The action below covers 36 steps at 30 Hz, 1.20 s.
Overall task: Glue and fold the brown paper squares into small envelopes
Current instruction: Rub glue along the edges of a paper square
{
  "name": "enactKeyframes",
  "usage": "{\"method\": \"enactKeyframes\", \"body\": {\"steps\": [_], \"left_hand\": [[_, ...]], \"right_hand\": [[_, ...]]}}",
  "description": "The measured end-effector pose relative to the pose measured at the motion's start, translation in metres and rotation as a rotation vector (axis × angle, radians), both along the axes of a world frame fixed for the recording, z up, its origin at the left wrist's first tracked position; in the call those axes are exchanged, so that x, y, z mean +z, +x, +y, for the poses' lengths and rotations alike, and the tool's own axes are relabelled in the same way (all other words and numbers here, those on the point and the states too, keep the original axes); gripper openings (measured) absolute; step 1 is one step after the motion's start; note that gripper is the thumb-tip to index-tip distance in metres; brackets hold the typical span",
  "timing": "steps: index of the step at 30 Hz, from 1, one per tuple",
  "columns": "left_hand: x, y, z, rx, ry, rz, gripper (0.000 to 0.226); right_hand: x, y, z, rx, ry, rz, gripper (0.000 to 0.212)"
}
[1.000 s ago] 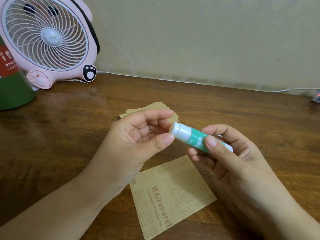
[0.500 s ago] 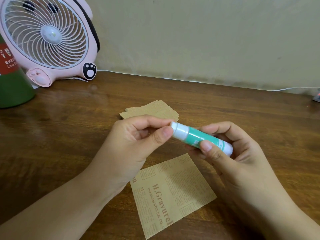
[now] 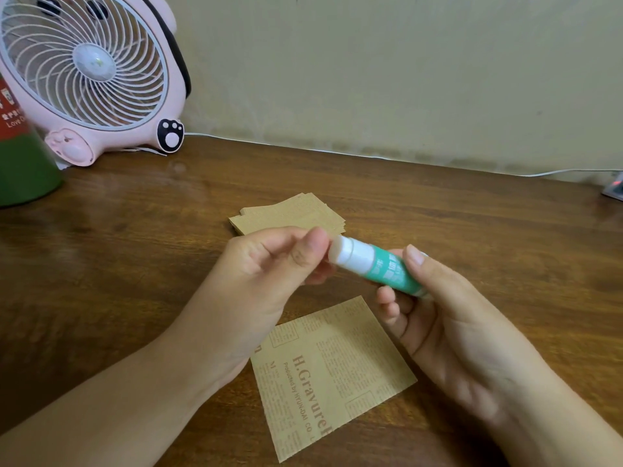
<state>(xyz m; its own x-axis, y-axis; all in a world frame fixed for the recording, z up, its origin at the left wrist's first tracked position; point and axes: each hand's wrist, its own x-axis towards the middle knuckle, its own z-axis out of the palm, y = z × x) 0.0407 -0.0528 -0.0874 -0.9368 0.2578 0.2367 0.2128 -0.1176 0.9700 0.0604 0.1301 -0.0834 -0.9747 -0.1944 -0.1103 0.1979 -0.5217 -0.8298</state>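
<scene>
While the right hand [image 3: 448,318] has its fingers and thumb curled round the green end of the glue stick [image 3: 374,266], the stick sits up in the air above the middle of the wooden table [image 3: 135,264], not touching it. Its long axis runs pretty much sideways with a slight tilt, white end pointing left and a bit up, green body angling down to the right into that hand. The left hand [image 3: 266,274] is right at the white tip, thumb and forefinger pinched together against it. Can't honestly tell if it's gripping a cap or just touching the end, since the fingers cover that bit.

Directly under the hands, toward the near edge of the table, one brown paper square [image 3: 333,375] lies flat, turned a bit so its corners point off at angles, with newspaper-style print on it. Further back, just beyond the left hand's knuckles, is a small stack of brown squares [image 3: 290,212], slightly fanned.

Over at the far left corner there's a pink desk fan [image 3: 91,69] facing the camera, and a green and red container [image 3: 20,163] beside it at the left edge. A thin white cable [image 3: 337,152] runs along the back edge by the wall.
</scene>
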Motion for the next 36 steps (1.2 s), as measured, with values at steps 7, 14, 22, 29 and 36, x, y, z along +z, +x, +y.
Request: {"method": "enactKeyframes", "body": {"steps": [7, 14, 22, 29, 36], "left_hand": [[0.001, 0.0, 0.001, -0.113, 0.095, -0.026, 0.038], [0.001, -0.002, -0.004, -0.181, -0.011, -0.101, 0.071], [-0.012, 0.006, 0.003, -0.196, -1.145, 0.457, 0.069], [-0.013, 0.003, 0.003, -0.213, -1.261, 0.454, 0.067], [-0.016, 0.002, 0.003, -0.22, -1.281, 0.431, 0.074]], "right_hand": [[0.002, 0.004, 0.005, 0.138, 0.047, 0.024, 0.036], [0.006, 0.006, 0.007, 0.157, 0.284, 0.155, 0.03], [0.025, 0.006, 0.028, -0.06, 0.891, 0.05, 0.006], [0.022, 0.006, 0.033, -0.019, 1.389, 0.2, 0.011], [0.027, -0.002, 0.013, -0.041, 1.589, 0.32, 0.025]]}}
